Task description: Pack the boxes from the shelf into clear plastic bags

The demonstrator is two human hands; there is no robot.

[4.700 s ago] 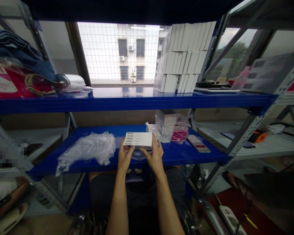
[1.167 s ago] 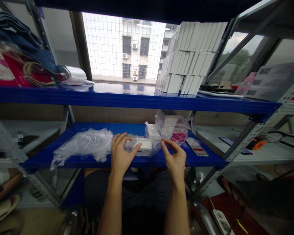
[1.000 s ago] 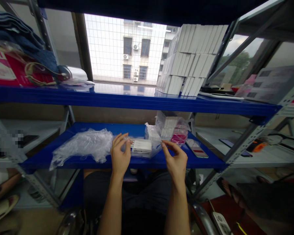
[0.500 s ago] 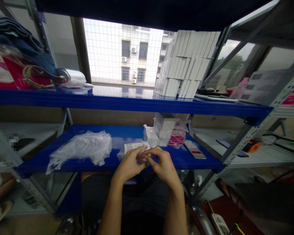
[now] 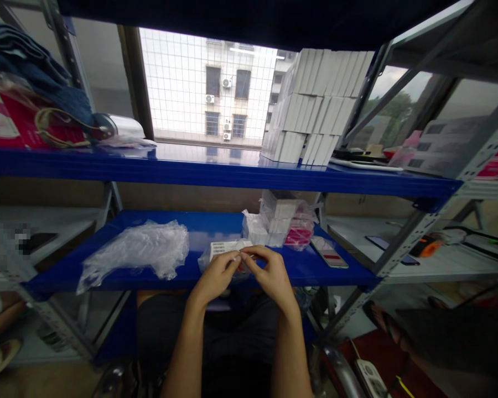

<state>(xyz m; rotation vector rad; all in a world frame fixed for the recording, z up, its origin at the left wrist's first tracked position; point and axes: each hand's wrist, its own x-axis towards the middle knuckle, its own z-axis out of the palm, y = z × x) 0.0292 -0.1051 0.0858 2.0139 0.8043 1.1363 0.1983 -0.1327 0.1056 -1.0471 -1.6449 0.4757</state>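
A white box with printed barcode labels (image 5: 218, 248) lies at the front of the lower blue shelf, with clear plastic (image 5: 203, 263) showing round its left side. Just in front of it, my left hand (image 5: 216, 276) pinches with thumb and forefinger at what looks like the edge of that clear plastic bag. My right hand (image 5: 269, 271) meets it fingertip to fingertip, also closed in a pinch. The fingers cover most of the bag's edge and the box's lower right part.
Crumpled clear plastic bags (image 5: 145, 251) lie on the left of the lower blue shelf (image 5: 209, 221). Bagged white boxes (image 5: 279, 224), a pink pack (image 5: 299, 236) and a phone (image 5: 330, 252) are to the right. Above, the upper shelf (image 5: 191, 171) carries stacked white boxes (image 5: 315, 105).
My hands have drawn closer, their fingertips now meeting over the plastic. The left hand has turned its fingers inward; the right has shifted slightly left. The box stays put.
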